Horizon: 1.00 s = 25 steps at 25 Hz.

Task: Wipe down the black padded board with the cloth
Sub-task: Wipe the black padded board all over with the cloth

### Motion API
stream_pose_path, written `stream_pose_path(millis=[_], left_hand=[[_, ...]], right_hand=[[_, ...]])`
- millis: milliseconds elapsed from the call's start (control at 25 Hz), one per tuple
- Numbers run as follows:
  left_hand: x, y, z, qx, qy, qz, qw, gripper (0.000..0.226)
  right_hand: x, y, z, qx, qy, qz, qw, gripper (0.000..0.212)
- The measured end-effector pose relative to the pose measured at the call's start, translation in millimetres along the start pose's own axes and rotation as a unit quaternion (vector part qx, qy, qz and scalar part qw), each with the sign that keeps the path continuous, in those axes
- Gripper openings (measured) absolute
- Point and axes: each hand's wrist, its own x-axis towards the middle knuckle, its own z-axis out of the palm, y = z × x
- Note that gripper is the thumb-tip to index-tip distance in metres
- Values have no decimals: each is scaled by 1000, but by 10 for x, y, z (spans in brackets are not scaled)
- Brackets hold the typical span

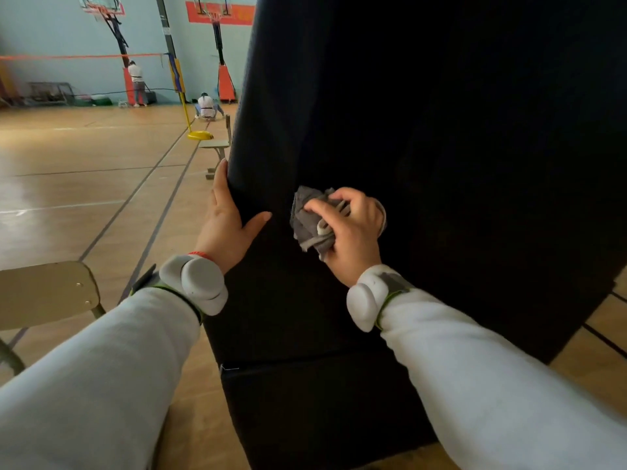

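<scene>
Right now we are bracing the black padded board [441, 130] with our left hand [227, 225], which is clasping its left edge, fingers going round the side and thumb lying on the front face. Just right of it, our right hand [349, 232] is gripping the bunched grey cloth [310, 222] and pressing it against the board's face, low down and near that same edge.

Starting at the left, a chair [47, 293] is sitting near our left forearm, so we are judging that a wide pull back of that arm could be knocking it. If the left hand is loosening while the right is pushing hard, the board, standing on the wooden floor [84, 184], may be tipping or sliding away from us. The cloth is wadded, with loose folds hanging out of the fist. Only a small patch may be touching, and a fold could be slipping free. The face is so dark that we are not seeing which parts are done, so we are risking missed strips.

For room, the left edge is running up from our left hand, with open floor beyond it and a small table [213, 145] standing behind. Rightward the face is stretching wide and bare. A seam [305, 366] is crossing it below our wrists, the right edge is showing only low down, and the top is lying out of view.
</scene>
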Motion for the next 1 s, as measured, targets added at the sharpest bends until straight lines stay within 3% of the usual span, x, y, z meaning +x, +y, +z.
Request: stream_pose_path(millis=[80,160,320,440,640,840,920,1000], left_hand=[[-65,-36,-29,7,-17,-8,1000,96],[-142,-87,-62,11,-42,-30,999,95],[-224,-243,-32,-10,-58,-44,997,91],[-209,-313,12,-18,-60,-43,997,91],[-197,-345,44,-18,-57,-36,998,92],[-195,-325,34,4,-49,-30,998,93],[-207,-332,46,1,-48,-39,998,93],[-250,-390,70,-14,-51,-46,998,95]], right_hand=[[-138,-7,-12,-6,-57,-16,998,47],[-39,0,-142,2,-65,-31,997,42],[435,-61,-300,13,89,34,995,37],[417,-127,-120,0,109,57,992,38],[-9,-39,100,5,44,38,998,39],[-571,-11,193,18,-104,13,994,34],[-425,-8,65,59,-71,22,995,31],[-99,-34,-63,79,28,52,995,32]])
